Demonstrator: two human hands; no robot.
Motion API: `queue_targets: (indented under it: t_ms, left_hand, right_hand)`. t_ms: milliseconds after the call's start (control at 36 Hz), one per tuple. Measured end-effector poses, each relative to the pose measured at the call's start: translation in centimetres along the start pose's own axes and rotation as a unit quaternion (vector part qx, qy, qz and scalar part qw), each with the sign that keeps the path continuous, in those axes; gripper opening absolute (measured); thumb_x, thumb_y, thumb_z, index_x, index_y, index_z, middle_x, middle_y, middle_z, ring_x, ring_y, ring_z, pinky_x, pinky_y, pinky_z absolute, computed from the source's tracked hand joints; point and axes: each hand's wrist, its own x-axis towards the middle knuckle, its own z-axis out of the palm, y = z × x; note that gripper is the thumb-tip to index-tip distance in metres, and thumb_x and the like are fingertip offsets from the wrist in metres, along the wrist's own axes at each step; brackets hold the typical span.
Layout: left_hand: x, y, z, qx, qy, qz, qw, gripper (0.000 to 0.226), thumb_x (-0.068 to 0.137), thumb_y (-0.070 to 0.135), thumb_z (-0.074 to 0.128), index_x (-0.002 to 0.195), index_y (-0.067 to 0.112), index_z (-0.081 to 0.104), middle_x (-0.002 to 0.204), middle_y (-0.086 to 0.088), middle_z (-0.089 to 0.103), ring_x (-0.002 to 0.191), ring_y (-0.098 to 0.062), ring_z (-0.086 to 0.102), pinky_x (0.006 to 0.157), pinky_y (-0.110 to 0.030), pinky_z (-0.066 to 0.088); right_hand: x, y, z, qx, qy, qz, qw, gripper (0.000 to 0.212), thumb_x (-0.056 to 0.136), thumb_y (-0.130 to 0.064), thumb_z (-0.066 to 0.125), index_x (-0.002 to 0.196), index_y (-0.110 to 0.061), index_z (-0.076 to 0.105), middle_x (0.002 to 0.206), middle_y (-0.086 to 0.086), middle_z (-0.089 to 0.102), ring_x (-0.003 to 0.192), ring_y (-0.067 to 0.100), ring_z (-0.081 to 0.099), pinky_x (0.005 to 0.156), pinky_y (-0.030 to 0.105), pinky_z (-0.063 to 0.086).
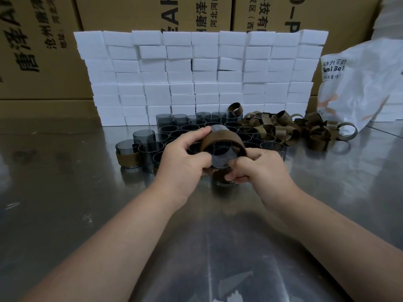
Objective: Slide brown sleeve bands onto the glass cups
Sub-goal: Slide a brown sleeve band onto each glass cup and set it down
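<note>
— Glass cup (pixel 220 158): where does it sit right now?

— Off the desk (pixel 65 203), tipped on its side between both hands with its base toward the person, just above the near edge of the bare cups (pixel 181 129). A sleeve band (pixel 224 138) is wrapped around its wall, toward the base end as far as I can tell.

— And the fingers?

— The left hand (pixel 183 162) grips the cup, fingers (pixel 196 132) curled over the top of the wall. The right hand (pixel 261 168) pinches the band's lower edge between thumb and forefinger, closed tight on it.

— How would you expect it to handle?

— The cup looks like thin smoked glass: rigid, light, smooth, probably slippery against skin and easy to chip. I'd hold it by the wall with a firm, even wrap and keep off the rim. The band looks leathery; it holds a ring shape yet flexes, and it likely drags on the glass. I'd pull it by its edge, working round bit by bit, or it may go on crooked.

— What's around it?

— One finished cup (pixel 128 153) stands at the left of the cluster. A pile of loose bands (pixel 283 129) lies to the right. Behind them is a wall of white foam blocks (pixel 196 73), then cardboard cartons (pixel 43 51), and a white bag (pixel 359 83) at the far right.
</note>
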Motion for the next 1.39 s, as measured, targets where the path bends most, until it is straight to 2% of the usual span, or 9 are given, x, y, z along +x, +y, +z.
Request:
queue_targets:
  t_ms: [167, 361, 528, 889, 972, 1056, 1139, 1222, 1389]
  left_hand:
    - [-0.1, -0.2, -0.1, -0.041, -0.053, -0.034, 0.997, 0.041, 0.076, -0.004, 0.065, 0.1, 0.028, 0.057, 0.111, -0.001, 0.056, 0.092, -0.017, 0.065, 0.065, -0.029, 0.056]
    - [-0.7, -0.5, 0.6, -0.051, -0.039, -0.014, 0.998, 0.056, 0.052, 0.045, 0.07, 0.103, 0.028, 0.053, 0.113, -0.003, 0.057, 0.085, -0.018, 0.067, 0.056, -0.023, 0.053]
    - [-0.6, -0.3, 0.8, -0.051, -0.002, 0.005, 0.999, 0.045, 0.061, 0.057, 0.055, 0.094, 0.026, 0.055, 0.091, 0.006, 0.061, 0.049, -0.008, 0.058, 0.043, -0.018, 0.043]
    - [-1.4, -0.8, 1.0, 0.014, -0.025, 0.056, 0.998, 0.026, 0.077, 0.044, 0.044, 0.098, 0.033, 0.055, 0.093, 0.01, 0.063, 0.079, 0.001, 0.06, 0.053, -0.016, 0.044]
    - [-1.4, -1.1, 0.9, 0.053, -0.043, 0.065, 0.996, 0.053, 0.066, 0.057, 0.037, 0.114, 0.038, 0.048, 0.119, 0.007, 0.056, 0.11, -0.005, 0.052, 0.085, -0.029, 0.045]
    - [-1.7, -1.0, 1.2, 0.049, -0.072, 0.037, 0.996, 0.08, 0.063, 0.055, 0.037, 0.138, 0.025, 0.036, 0.14, 0.003, 0.043, 0.13, -0.009, 0.037, 0.111, -0.037, 0.028]
    - [-2.0, -0.8, 1.6, -0.045, -0.086, -0.014, 0.995, 0.062, 0.077, 0.051, 0.05, 0.135, 0.03, 0.044, 0.124, 0.011, 0.06, 0.117, 0.0, 0.052, 0.099, -0.022, 0.042]
    - [-1.7, -0.9, 1.7, -0.057, -0.101, -0.005, 0.993, 0.043, 0.087, 0.057, 0.027, 0.083, 0.053, 0.069, 0.083, 0.025, 0.07, 0.084, 0.01, 0.063, 0.067, -0.009, 0.049]
    - [-0.7, -1.4, 1.5, -0.069, -0.011, 0.04, 0.997, 0.043, 0.086, 0.048, 0.03, 0.09, 0.033, 0.07, 0.097, 0.0, 0.071, 0.1, -0.018, 0.063, 0.092, -0.036, 0.045]
  right_hand:
    - [0.2, 0.4, -0.3, -0.016, 0.022, 0.008, 1.0, 0.02, 0.066, -0.039, 0.078, 0.074, -0.022, 0.071, 0.067, 0.002, 0.072, 0.056, 0.011, 0.066, 0.051, 0.017, 0.049]
    - [0.8, 0.7, -0.7, -0.05, 0.042, -0.007, 0.998, 0.051, 0.05, -0.06, 0.078, 0.074, -0.016, 0.068, 0.065, 0.004, 0.071, 0.055, 0.013, 0.067, 0.051, 0.019, 0.05]
    - [0.6, 0.8, -0.6, -0.103, 0.029, -0.002, 0.994, 0.063, 0.06, -0.075, 0.042, 0.079, -0.019, 0.065, 0.075, -0.002, 0.071, 0.066, 0.016, 0.068, 0.068, 0.034, 0.052]
    - [0.2, 0.3, 0.0, -0.041, -0.024, 0.007, 0.999, 0.063, 0.079, -0.063, 0.03, 0.114, -0.021, 0.063, 0.108, 0.011, 0.066, 0.093, 0.036, 0.063, 0.076, 0.047, 0.053]
    - [0.1, 0.3, 0.1, -0.051, -0.015, -0.006, 0.999, 0.035, 0.084, -0.056, 0.042, 0.109, -0.038, 0.059, 0.103, -0.009, 0.065, 0.097, 0.018, 0.062, 0.067, 0.029, 0.055]
    - [-0.1, 0.4, -0.1, -0.097, -0.007, -0.038, 0.995, 0.068, 0.071, -0.069, 0.038, 0.128, -0.032, 0.046, 0.108, -0.023, 0.054, 0.09, -0.015, 0.053, 0.067, 0.006, 0.04]
    - [-0.4, 0.3, -0.4, -0.118, -0.003, -0.074, 0.99, 0.068, 0.074, -0.063, 0.04, 0.133, -0.03, 0.04, 0.108, -0.028, 0.05, 0.089, -0.027, 0.047, 0.069, -0.004, 0.035]
    - [-0.3, 0.2, -0.2, -0.144, -0.012, -0.085, 0.986, 0.068, 0.076, -0.052, 0.041, 0.137, -0.024, 0.038, 0.109, -0.03, 0.046, 0.091, -0.033, 0.041, 0.074, -0.008, 0.031]
    - [-0.5, 0.0, 0.1, -0.154, -0.039, -0.087, 0.983, 0.086, 0.072, -0.053, 0.049, 0.146, -0.018, 0.024, 0.118, -0.027, 0.039, 0.09, -0.037, 0.037, 0.073, -0.01, 0.027]
